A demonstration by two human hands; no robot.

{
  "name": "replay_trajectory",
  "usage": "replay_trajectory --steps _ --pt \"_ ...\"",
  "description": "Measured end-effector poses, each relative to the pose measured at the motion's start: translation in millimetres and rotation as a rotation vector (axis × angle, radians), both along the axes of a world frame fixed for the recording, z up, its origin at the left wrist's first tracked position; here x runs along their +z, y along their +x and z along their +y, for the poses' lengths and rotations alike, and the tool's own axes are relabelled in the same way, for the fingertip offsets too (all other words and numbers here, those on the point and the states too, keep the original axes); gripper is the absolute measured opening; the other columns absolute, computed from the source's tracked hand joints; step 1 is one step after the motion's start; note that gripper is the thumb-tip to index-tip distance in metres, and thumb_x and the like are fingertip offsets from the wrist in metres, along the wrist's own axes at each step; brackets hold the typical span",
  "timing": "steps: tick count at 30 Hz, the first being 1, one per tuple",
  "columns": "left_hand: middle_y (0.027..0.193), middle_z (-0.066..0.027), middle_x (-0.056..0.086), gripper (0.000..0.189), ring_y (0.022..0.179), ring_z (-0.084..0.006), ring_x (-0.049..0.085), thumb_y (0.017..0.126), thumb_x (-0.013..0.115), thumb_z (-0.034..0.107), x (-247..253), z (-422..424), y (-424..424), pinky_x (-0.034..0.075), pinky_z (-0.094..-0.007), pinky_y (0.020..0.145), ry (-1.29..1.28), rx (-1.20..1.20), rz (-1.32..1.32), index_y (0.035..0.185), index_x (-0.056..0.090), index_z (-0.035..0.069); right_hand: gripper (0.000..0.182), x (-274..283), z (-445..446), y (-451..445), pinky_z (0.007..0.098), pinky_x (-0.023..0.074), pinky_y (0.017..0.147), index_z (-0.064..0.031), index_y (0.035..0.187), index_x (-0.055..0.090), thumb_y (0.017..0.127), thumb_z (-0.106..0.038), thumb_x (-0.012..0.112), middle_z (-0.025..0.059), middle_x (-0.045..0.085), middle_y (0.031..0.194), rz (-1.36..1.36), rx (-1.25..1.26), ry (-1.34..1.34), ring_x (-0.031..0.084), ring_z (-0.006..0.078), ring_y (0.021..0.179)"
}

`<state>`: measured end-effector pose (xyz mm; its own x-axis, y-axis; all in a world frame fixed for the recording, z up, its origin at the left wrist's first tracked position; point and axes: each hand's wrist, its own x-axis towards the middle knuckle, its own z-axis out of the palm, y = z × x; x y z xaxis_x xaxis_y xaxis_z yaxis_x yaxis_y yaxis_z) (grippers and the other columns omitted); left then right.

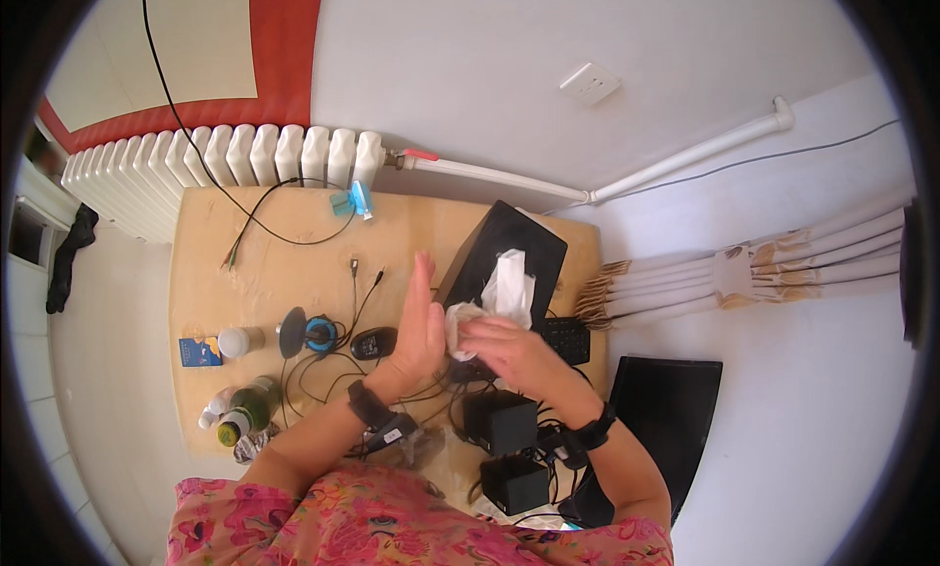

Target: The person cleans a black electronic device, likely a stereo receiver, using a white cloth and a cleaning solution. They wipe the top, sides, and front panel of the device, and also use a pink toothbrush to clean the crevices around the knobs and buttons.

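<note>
My right hand (518,357) holds a crumpled white tissue (457,329) in its fingers, close to my left hand (418,335). The left hand is raised flat with the fingers extended and nothing in it, its palm side turned to the tissue. Beyond the right hand a second white tissue (510,285) lies on top of a large black box-shaped case (507,232). Below the hands, black cables run across the wooden table (294,213). A black computer mouse (374,343) lies just left of my left hand.
Two black cube-shaped speakers (501,421) stand near me, with a black keyboard (567,340) beyond. At left are a green bottle (257,408), a white jar (236,342) and a blue box (200,351). A black flat panel (668,412) stands at right. A radiator (242,151) lines the wall.
</note>
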<state>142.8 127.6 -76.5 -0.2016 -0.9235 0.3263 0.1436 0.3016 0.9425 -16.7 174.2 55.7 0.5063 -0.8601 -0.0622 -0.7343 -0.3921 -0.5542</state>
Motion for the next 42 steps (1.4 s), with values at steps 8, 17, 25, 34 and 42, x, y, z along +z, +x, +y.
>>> replay_trajectory --steps 8,17,25,34,42 --pt "0.158 -0.0277 0.024 0.06 0.147 -0.0379 0.029 0.107 0.024 0.026 2.0 -14.7 15.7 0.021 -0.0423 0.12 0.057 0.01 -0.019 0.156 0.008 -0.005 0.029 -67.4 -110.7 -86.3 0.0432 0.0464 0.102 -0.0084 0.114 0.072 0.088 -0.004 0.061 0.015 0.064 0.127 0.113 -0.434 -0.414 0.058 0.0352 0.116" --pt "0.158 -0.0261 0.027 0.057 0.146 -0.0361 0.03 0.109 0.019 0.026 -0.7 -15.3 18.1 0.021 -0.0413 0.12 0.135 -0.002 -0.038 0.156 0.011 -0.004 0.025 -53.0 -41.6 10.5 0.0429 0.0479 0.099 -0.005 0.103 0.068 0.082 0.004 0.058 0.0127 0.065 0.118 -0.063 -0.055 -0.28 0.057 0.0352 0.119" --pt "0.155 -0.0265 0.033 0.054 0.145 -0.0399 0.032 0.107 0.025 0.023 24.6 -24.2 1.0 0.025 -0.0426 0.119 -0.09 0.004 -0.21 0.152 0.025 -0.006 0.029 -23.4 89.7 2.0 0.0389 0.0455 0.103 -0.0023 0.108 0.068 0.081 0.003 0.061 0.0091 0.062 0.13 0.183 -0.242 -0.313 0.054 0.0289 0.125" --pt "0.151 -0.0253 0.039 0.055 0.143 -0.0396 0.034 0.108 0.03 0.031 62.3 -36.0 -26.9 0.026 -0.0473 0.118 -0.206 -0.211 -0.416 0.151 0.03 -0.002 0.025 -17.7 112.4 -10.4 0.042 0.0486 0.096 -0.0012 0.097 0.071 0.078 0.01 0.062 0.0113 0.068 0.119 0.145 -0.747 -0.527 0.06 0.0342 0.112" --pt "0.152 -0.0232 0.039 0.055 0.142 -0.0367 0.037 0.106 0.039 0.029 40.0 -28.2 -51.5 0.026 -0.0504 0.117 -0.515 -0.172 -0.727 0.151 0.032 -0.001 0.029 -38.1 91.7 8.5 0.0415 0.0492 0.097 -0.003 0.105 0.07 0.079 0.007 0.063 0.0124 0.066 0.121 -0.043 -0.696 -0.528 0.06 0.0342 0.114"
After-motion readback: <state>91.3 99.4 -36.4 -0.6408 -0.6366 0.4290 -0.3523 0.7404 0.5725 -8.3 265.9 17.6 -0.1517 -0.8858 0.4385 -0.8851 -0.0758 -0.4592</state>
